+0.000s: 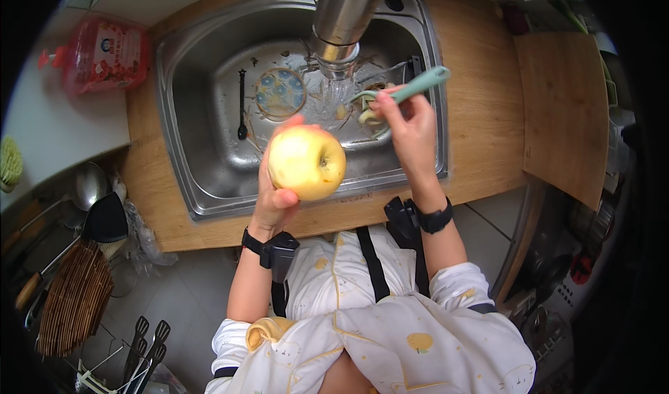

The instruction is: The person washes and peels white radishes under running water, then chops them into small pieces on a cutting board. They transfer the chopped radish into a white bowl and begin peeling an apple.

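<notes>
A peeled, pale yellow apple [300, 166] rests in my left hand [274, 203], the fingers behind it and the thumb along its lower edge. One end hollow of the apple faces up and to the right, with a small brown mark below it. My right hand [415, 132] grips a pale green peeler [424, 84] over the sink's right side, handle pointing up and right. Its head is partly hidden by my fingers. Water runs from the metal faucet [345, 20] into the stainless steel sink [204, 132]. Peelings [370, 116] lie in the basin below my right hand.
In the sink lie a round flower-patterned dish [280, 93] and a black long-handled spoon [242, 104]. A pink pump bottle [107, 54] stands left of it. A wooden board [564, 112] is at the right. Ladle [90, 185] and black turner [106, 219] hang at left.
</notes>
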Demonstrator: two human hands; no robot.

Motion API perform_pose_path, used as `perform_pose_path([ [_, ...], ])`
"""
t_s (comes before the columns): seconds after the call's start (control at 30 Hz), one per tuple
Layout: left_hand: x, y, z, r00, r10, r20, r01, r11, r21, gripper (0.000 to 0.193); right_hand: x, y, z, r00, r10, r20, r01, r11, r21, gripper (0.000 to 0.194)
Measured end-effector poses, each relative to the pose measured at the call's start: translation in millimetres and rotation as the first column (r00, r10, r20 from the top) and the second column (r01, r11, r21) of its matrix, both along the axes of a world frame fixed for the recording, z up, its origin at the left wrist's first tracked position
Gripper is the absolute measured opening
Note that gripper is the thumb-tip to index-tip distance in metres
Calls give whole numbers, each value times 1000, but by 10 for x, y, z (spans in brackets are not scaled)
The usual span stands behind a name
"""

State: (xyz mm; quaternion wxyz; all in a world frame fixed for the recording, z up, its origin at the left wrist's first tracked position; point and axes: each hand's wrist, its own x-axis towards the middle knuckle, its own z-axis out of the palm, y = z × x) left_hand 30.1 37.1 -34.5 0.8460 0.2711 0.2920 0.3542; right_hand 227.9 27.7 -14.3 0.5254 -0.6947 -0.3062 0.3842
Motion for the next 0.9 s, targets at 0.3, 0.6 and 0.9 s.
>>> perform_pose_path([
  [0.3,142,-7,-75,987,157,25,-157,987,-22,94,-400,-192,253,966,220,-135,-172,940,296,17],
  [0.6,-62,-16,17,992,100,73,-93,992,-89,106,-19,-132,-95,997,60,47,-57,996,-63,16],
  [0.9,-5,-48,-76,993,22,-112,-31,996,-80,93,7,-97,156,981,187,45,-192,958,211,15],
])
